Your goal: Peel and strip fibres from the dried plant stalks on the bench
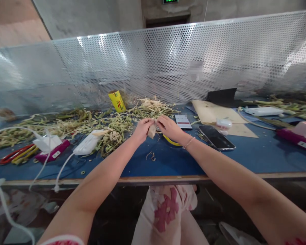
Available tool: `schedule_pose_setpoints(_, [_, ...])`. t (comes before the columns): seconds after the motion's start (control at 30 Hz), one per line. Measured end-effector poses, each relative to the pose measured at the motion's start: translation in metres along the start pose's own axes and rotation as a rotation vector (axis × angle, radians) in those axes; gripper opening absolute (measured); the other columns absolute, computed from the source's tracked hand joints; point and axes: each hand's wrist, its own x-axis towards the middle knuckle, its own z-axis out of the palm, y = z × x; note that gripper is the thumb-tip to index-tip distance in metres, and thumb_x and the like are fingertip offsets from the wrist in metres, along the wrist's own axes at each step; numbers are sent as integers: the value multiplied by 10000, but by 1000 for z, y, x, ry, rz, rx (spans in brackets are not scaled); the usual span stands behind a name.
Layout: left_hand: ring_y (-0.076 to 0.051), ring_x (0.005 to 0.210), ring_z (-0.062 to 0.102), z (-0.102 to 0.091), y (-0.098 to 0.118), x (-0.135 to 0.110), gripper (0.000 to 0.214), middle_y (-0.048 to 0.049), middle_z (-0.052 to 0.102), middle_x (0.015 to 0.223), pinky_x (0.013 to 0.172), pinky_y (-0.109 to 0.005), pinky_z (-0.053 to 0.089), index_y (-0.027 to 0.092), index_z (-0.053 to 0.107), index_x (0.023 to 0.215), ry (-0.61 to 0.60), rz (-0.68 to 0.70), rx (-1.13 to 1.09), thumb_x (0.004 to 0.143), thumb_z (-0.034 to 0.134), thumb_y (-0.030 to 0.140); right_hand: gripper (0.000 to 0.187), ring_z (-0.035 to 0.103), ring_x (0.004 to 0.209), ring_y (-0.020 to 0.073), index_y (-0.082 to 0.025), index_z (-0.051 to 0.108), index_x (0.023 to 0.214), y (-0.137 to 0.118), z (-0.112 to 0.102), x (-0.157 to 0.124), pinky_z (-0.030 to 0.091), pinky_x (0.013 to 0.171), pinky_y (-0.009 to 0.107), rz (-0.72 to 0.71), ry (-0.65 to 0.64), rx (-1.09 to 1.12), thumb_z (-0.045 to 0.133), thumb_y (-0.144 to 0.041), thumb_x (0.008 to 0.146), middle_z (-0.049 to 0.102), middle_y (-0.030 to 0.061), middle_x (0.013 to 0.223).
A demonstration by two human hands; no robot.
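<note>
Both my hands meet above the blue table [244, 156], pinching a small pale piece of plant husk [152, 131] between them. My left hand [142, 129] has its fingers closed on the left side of the piece. My right hand [169, 127] grips the right side, with a thin bracelet on its wrist. A pile of peeled greenish-tan strips [112, 131] lies just behind and left of my hands. A yellow band [171, 141] lies on the table under my right wrist.
A black phone [216, 137], a small card [183, 121] and a brown cardboard sheet [219, 115] lie to the right. A white power bank [87, 145] with cable, pink cases [52, 153] [298, 136], red and yellow scissors [16, 154] and a yellow box [117, 101] are about. A perforated metal screen [153, 64] backs the table.
</note>
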Motion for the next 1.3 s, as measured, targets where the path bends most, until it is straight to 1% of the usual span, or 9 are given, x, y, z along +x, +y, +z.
schedule_pose_setpoints(0.17, [-46,391,409,-1,-3,4,192,50,442,449,419,-182,321,150,497,582,46,2,-25,644,654,241,144,437,727,156,-195,429,737,-2,-2,-1,365,693,284,-56,-40,-29,350,-225,854,469,43,754])
schedule_pose_setpoints(0.33, [-46,406,419,-3,-6,7,213,57,445,486,423,-177,339,159,511,638,19,70,-13,641,667,305,148,436,676,138,-195,421,744,3,4,-3,371,642,274,139,-17,101,487,-320,785,472,19,744])
schedule_pose_setpoints(0.57, [-48,451,440,-3,-6,6,233,47,485,525,440,-167,353,157,527,665,33,108,32,618,685,321,230,404,604,105,-185,439,686,6,10,0,345,614,256,305,1,369,447,-400,766,439,-29,631])
schedule_pose_setpoints(0.73, [-50,452,444,-1,-7,5,265,47,492,527,447,-175,372,156,531,682,-14,97,42,594,700,341,303,364,533,87,-186,410,613,6,12,2,314,542,239,363,-32,519,456,-454,747,388,-46,561])
schedule_pose_setpoints(0.87, [-69,521,504,-1,-5,3,273,27,536,573,522,-203,434,143,532,667,-51,61,31,576,712,326,304,379,531,89,-182,442,628,12,14,2,324,529,234,406,-3,558,499,-467,718,403,-44,553])
schedule_pose_setpoints(1.0, [-79,536,524,-1,-2,2,245,21,545,576,559,-228,456,134,536,648,-48,39,-5,575,709,291,293,392,542,94,-177,484,645,14,14,2,333,536,238,375,59,525,502,-461,717,441,-28,578])
schedule_pose_setpoints(1.1, [-79,503,512,-1,-1,2,232,26,527,538,534,-231,451,135,517,607,-29,18,-30,567,707,261,249,411,562,103,-180,498,640,12,11,2,350,565,246,325,94,404,499,-411,731,478,-11,608])
schedule_pose_setpoints(1.2, [-78,483,502,-1,-1,3,215,28,516,510,513,-226,443,136,505,591,-1,-9,-45,571,696,233,181,446,616,122,-185,518,658,9,6,2,368,607,256,219,114,238,486,-331,760,506,9,654])
schedule_pose_setpoints(1.3, [-79,486,509,-1,0,4,186,25,526,517,520,-228,445,137,505,599,24,-35,-69,588,677,206,173,464,664,139,-185,528,680,6,-1,0,380,643,267,76,87,110,445,-281,798,506,31,692])
